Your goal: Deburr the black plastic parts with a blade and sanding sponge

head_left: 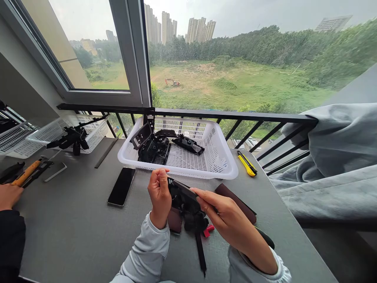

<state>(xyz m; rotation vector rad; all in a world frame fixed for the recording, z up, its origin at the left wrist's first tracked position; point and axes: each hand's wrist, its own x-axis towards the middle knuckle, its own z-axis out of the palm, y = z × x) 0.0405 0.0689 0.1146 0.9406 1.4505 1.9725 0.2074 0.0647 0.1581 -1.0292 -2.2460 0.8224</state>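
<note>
A black plastic assembly (187, 202) is held up over the table in front of me, with a long narrow strip hanging below it. My left hand (160, 196) is closed at the part's left end, its thumb pressed against the curled fingers. At the upper right edge, my right hand (225, 216) pinches the same part between thumb and fingers. Beneath it lie a small red piece (208, 231) and a dark brown flat object (174, 221), partly covered. Another brown case-like object (235, 200) lies behind my right hand.
A white plastic basket (225, 171) with several black parts stands by the railing (206, 114). A phone (121, 186) lies left, a yellow utility knife (247, 163) right. At far left, another person's hand (10, 196) is beside an orange-handled tool (27, 173); more baskets (97, 131) stand behind.
</note>
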